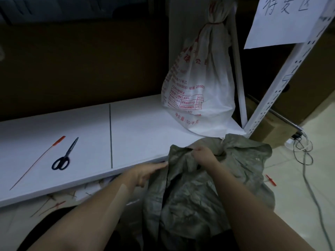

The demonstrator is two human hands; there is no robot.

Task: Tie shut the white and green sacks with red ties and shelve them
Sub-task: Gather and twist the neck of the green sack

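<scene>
A white sack (204, 82) with red print stands on the white shelf (137, 127) at the right, its neck bound by a red tie (214, 23). A crumpled green sack (208, 189) stands in front of the shelf's edge, its mouth loose. My right hand (204, 156) grips a fold of the green sack's rim. My left hand (146, 173) has its fingers stretched out against the sack's left edge by the shelf front. A loose red tie (39, 161) lies on the shelf at the left.
Black-handled scissors (65, 155) lie beside the loose tie. A perforated white upright (282, 77) with a paper sign (282, 20) stands at the right. Cables (306, 160) run over the floor, with a red tie piece (271, 180) nearby. Cut tie scraps (54, 205) lie under the shelf.
</scene>
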